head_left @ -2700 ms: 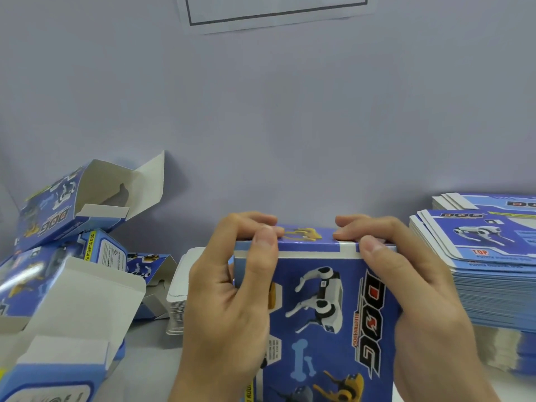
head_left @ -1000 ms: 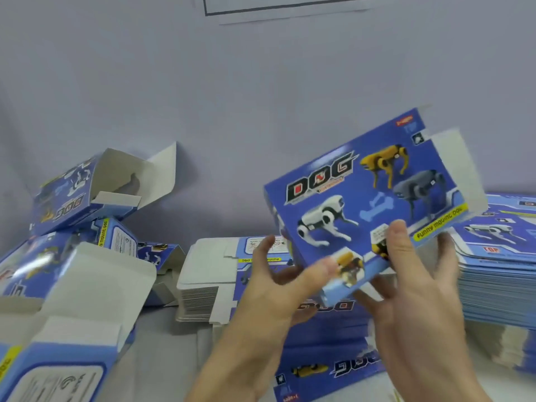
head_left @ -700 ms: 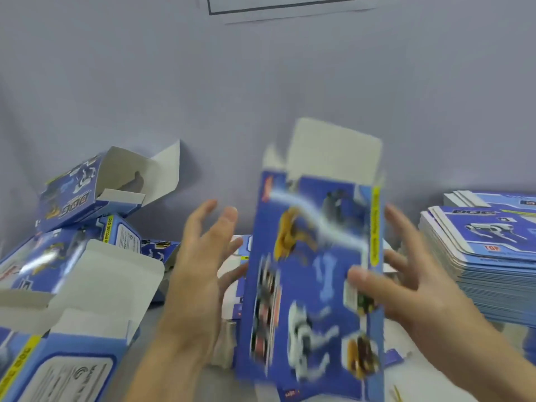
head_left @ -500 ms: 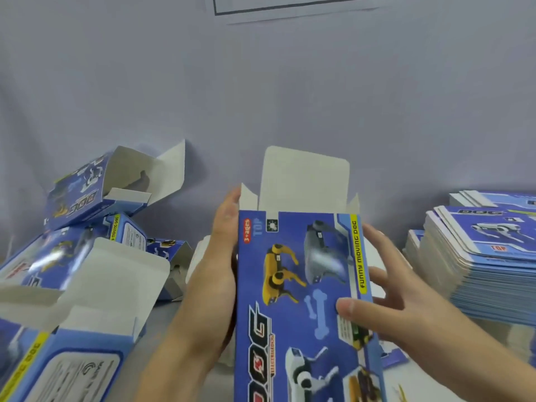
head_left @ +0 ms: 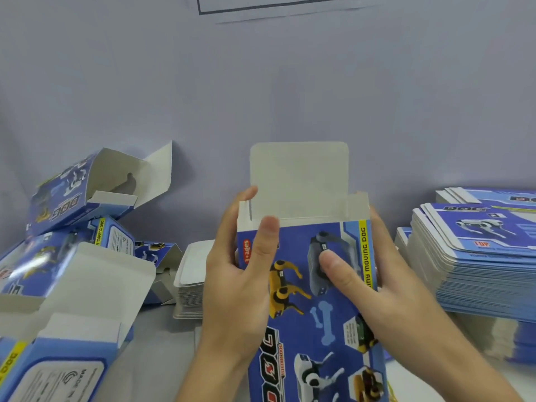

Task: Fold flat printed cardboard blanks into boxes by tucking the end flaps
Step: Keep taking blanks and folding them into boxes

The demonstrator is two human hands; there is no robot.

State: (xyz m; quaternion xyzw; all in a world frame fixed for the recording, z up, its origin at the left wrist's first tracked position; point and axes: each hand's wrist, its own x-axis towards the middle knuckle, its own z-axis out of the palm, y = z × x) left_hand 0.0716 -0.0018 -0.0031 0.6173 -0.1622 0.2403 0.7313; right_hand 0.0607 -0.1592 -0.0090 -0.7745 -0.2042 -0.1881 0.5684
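Observation:
I hold a blue printed box (head_left: 316,285) upright in the middle of the view, with robot dogs and "DOG" on its front. Its top end is open: the white main flap (head_left: 298,175) stands straight up and the small side flaps stick up beside it. My left hand (head_left: 240,274) grips the box's left edge, thumb on the front near the top. My right hand (head_left: 374,285) grips the right edge, thumb pressed on the front panel. The box's lower end is out of view.
Several folded boxes with open flaps (head_left: 87,192) lie piled at the left. A tall stack of flat blanks (head_left: 478,256) stands at the right. A lower white-faced stack (head_left: 191,280) sits behind my left hand. A grey wall closes the back.
The box was turned end over end: the closed end that I pressed earlier went down and the open end came up. Both hands have settled on its sides near the top.

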